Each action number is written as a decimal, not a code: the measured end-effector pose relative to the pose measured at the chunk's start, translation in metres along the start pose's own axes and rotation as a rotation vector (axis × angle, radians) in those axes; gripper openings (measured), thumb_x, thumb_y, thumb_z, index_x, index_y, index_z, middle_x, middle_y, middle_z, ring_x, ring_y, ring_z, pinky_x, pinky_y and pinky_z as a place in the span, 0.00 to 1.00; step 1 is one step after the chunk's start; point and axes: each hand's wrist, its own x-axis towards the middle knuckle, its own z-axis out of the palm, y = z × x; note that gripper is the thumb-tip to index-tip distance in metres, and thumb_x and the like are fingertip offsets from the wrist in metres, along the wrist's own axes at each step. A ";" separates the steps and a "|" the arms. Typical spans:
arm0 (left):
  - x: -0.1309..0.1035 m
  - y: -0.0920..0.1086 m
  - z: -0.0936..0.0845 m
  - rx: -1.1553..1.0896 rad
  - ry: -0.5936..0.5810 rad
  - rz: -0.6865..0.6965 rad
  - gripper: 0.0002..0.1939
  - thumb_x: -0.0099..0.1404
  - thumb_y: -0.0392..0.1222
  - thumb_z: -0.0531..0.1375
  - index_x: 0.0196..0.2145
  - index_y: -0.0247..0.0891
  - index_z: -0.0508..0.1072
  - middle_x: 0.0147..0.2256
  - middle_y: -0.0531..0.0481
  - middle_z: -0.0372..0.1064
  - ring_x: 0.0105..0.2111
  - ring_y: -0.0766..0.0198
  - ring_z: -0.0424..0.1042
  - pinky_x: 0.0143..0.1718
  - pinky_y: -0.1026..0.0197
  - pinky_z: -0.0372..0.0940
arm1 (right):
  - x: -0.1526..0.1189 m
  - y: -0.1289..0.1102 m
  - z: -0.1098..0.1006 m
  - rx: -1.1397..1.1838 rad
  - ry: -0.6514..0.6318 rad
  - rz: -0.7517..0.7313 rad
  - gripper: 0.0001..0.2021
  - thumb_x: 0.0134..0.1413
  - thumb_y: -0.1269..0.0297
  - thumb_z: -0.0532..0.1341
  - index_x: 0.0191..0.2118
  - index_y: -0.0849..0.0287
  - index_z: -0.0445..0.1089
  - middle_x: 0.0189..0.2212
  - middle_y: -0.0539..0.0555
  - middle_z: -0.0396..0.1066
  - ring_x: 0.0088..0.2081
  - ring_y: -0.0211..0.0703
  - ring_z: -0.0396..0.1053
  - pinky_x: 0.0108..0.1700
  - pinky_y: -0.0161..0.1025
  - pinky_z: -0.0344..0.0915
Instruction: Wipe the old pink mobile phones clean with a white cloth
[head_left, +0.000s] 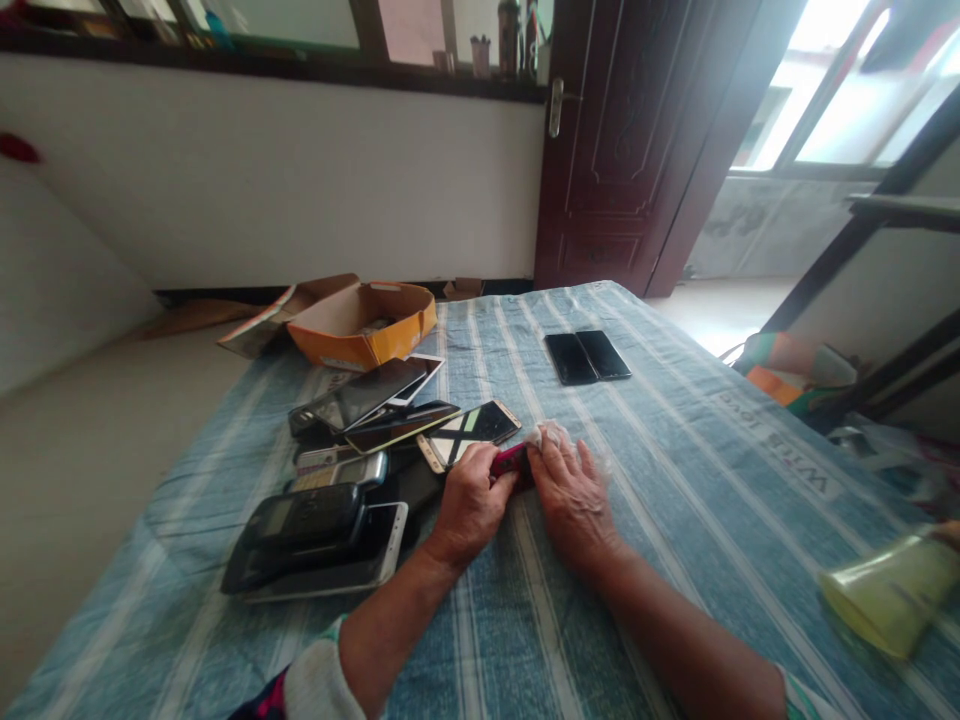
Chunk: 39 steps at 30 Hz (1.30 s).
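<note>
Spanning the scene, a blue cloth (675, 560) with pale stripes carries several groups of devices. At the near left, a black handset (304, 518) lies on a larger dark device with a white edge (384, 553). Just beyond these, a silver phone (373, 468) lies at the near side of a loose pile. An orange box (337, 346), its flap folded outward to the left, stands behind the pile, at the far edge of the cloth. The pile itself includes a dark slab (386, 390) set aslant, a white phone (424, 378) partly beneath it, and a yellow-edged phone (409, 427) in front. To its right, a gold-framed phone (472, 433) lies tilted, its screen upward, near the left hand.

At the centre, the left hand (472, 505) has its thumb and fingers closed around one end of a red device (511, 459), which is low over the cloth between the two hands. The right hand (576, 500) lies across the other end, fingers extended over a crumpled white wipe (555, 430); whether they grip the wipe cannot be told. Farther back and to the right, two black phones (587, 357) lie side by side, well apart from the pile. At the right edge, a translucent yellow object (874, 595) appears blurred.
</note>
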 end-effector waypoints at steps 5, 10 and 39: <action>0.001 -0.001 0.000 0.018 0.017 0.038 0.04 0.56 0.31 0.59 0.30 0.37 0.69 0.31 0.49 0.69 0.33 0.61 0.70 0.36 0.59 0.67 | -0.002 -0.006 -0.001 0.067 0.020 -0.084 0.21 0.62 0.76 0.49 0.59 0.63 0.64 0.61 0.63 0.60 0.63 0.55 0.53 0.61 0.58 0.52; 0.001 -0.001 -0.001 0.007 0.017 0.030 0.04 0.56 0.32 0.59 0.30 0.37 0.70 0.31 0.50 0.69 0.31 0.62 0.69 0.35 0.60 0.67 | 0.000 -0.005 -0.005 0.055 -0.003 -0.054 0.20 0.62 0.75 0.50 0.58 0.61 0.64 0.61 0.63 0.59 0.62 0.56 0.55 0.60 0.60 0.53; -0.001 -0.002 0.002 0.029 -0.007 0.002 0.04 0.56 0.34 0.61 0.32 0.35 0.69 0.32 0.47 0.68 0.34 0.59 0.69 0.38 0.56 0.67 | 0.007 0.013 -0.003 0.063 -0.072 0.162 0.25 0.56 0.79 0.50 0.60 0.63 0.62 0.62 0.64 0.58 0.62 0.59 0.56 0.58 0.57 0.56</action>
